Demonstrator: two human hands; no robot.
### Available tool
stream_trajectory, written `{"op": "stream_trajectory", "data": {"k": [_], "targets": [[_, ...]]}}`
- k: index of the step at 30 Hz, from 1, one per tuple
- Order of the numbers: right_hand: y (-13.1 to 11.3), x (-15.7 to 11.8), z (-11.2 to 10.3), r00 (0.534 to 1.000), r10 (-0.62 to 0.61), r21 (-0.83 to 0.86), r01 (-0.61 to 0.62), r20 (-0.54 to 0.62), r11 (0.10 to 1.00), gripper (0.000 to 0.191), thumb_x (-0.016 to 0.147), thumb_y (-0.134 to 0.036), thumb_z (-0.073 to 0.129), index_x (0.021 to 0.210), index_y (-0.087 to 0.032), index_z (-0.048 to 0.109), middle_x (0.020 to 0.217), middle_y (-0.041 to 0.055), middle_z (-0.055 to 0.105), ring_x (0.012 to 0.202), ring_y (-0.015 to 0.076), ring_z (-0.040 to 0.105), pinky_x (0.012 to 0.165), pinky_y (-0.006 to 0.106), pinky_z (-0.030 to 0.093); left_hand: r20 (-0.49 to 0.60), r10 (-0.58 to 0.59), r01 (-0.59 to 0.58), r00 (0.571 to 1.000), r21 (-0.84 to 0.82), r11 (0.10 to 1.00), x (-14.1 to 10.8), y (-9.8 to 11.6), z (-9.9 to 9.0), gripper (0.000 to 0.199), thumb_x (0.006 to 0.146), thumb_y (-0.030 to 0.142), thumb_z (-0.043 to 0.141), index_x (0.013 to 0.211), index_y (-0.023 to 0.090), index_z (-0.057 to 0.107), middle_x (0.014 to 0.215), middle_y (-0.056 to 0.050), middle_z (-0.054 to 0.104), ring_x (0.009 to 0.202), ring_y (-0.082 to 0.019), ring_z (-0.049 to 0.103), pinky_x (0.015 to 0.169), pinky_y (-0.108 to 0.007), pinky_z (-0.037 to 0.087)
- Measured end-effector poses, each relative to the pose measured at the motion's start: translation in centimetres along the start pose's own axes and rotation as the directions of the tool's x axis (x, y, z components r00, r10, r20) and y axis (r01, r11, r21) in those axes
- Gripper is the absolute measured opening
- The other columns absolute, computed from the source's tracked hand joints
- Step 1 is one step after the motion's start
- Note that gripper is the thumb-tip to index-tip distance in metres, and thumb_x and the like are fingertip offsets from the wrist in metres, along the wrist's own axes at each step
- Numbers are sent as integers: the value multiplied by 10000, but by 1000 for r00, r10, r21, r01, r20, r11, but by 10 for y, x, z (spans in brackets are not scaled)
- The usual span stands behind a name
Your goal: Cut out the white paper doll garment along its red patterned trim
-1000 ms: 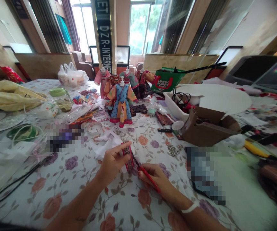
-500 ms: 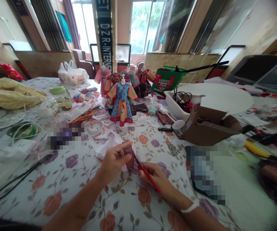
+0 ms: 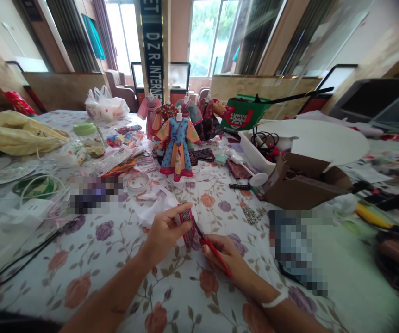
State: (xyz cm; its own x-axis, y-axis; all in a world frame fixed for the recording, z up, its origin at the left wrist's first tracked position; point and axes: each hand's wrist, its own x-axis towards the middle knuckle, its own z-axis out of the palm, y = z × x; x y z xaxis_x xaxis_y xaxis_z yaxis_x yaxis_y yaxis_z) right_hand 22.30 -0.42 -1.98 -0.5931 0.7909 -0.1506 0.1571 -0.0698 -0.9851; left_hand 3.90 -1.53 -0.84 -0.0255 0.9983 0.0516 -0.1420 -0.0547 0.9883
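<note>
Between the fingers and thumb of my left hand (image 3: 162, 234) is a strip of woven trim (image 3: 186, 215), red-edged with a dark and white pattern. My right hand (image 3: 225, 255) grips red-handled scissors (image 3: 216, 255). Their dark blades point up and left and lie along the trim's right edge; I cannot tell whether they are cutting into it. Crumpled white paper or cloth (image 3: 156, 208) lies just beyond my left hand. Farther back, a small blue and orange robe (image 3: 176, 148) hangs on a white doll-size stand, with several other little garments (image 3: 150, 113) behind it.
A cardboard box (image 3: 300, 187) and a white bin (image 3: 260, 155) with cables stand at right. Tape rolls (image 3: 138, 181), a lidded jar (image 3: 93, 141) and a black cord (image 3: 29, 255) lie at left. A flowered cloth (image 3: 116, 259) covers the table.
The view has shifted very slightly, so the surroundings sit a little to the right. Both hands keep nearly the same pose on the trim and the scissors.
</note>
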Motion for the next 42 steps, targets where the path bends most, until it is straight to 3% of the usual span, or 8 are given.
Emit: {"op": "stream_trajectory", "data": {"k": [10, 15, 20, 26, 30, 35, 42], "targets": [[9, 1, -1, 1000, -22, -17, 22, -14, 1000, 596, 716, -742, 560, 553, -207, 357, 450, -72, 305, 433, 66, 228, 408, 232, 129, 10, -28, 29, 1000, -44, 999, -2, 2, 2, 490, 740, 281, 734, 1213, 190, 644, 1051, -50, 706, 918, -174, 626, 821, -254, 499], [11, 2, -2, 1000, -30, -7, 29, -9, 1000, 583, 722, -719, 576, 557, -208, 349, 462, -77, 282, 445, 66, 216, 419, 234, 125, 26, 4, -2, 1000, -105, 994, 0, 5, 2, 460, 739, 244, 740, 1189, 196, 659, 1085, -54, 697, 930, -160, 611, 843, -243, 480], [7, 1, -2, 999, -39, -25, 39, -1, 999, 574, 719, -704, 591, 552, -202, 369, 484, -69, 303, 458, 70, 231, 427, 238, 139, 81, -46, 54, 996, -103, 993, -1, 6, 0, 402, 754, 282, 728, 1146, 202, 693, 900, -36, 711, 764, -124, 598, 722, -220, 479], [3, 1, -1, 998, -57, -58, 56, -13, 997, 561, 725, -654, 617, 532, -204, 343, 485, -67, 299, 473, 76, 232, 439, 241, 149, -57, 5, -4, 998, 6, 1000, -1, 6, -1, 242, 770, 288, 698, 982, 190, 764, 885, -43, 726, 762, -127, 591, 708, -210, 464], [2, 2, -1, 998, -65, -93, 63, -14, 994, 555, 718, -640, 628, 526, -202, 345, 497, -64, 296, 490, 81, 237, 447, 240, 160, -53, 9, -9, 999, 4, 1000, 1, 5, -2, 221, 756, 258, 702, 957, 201, 773, 849, -33, 735, 736, -116, 585, 704, -203, 460], [1, 1, -1, 998, -58, -109, 56, -17, 992, 556, 723, -657, 601, 528, -204, 346, 507, -61, 290, 498, 84, 236, 451, 245, 157, -11, 13, -13, 1000, 2, 1000, 1, 4, -3, 257, 791, 284, 672, 1022, 206, 753, 942, -46, 734, 839, -150, 606, 781, -236, 470], [2, 1, -1, 998, -63, -97, 60, -28, 994, 550, 736, -645, 602, 537, -204, 342, 505, -64, 295, 488, 79, 231, 442, 242, 153, -19, 43, -40, 999, 150, 988, -2, 0, -4, 387, 803, 321, 661, 1171, 205, 683, 815, -40, 696, 731, -154, 590, 648, -237, 485]]}}
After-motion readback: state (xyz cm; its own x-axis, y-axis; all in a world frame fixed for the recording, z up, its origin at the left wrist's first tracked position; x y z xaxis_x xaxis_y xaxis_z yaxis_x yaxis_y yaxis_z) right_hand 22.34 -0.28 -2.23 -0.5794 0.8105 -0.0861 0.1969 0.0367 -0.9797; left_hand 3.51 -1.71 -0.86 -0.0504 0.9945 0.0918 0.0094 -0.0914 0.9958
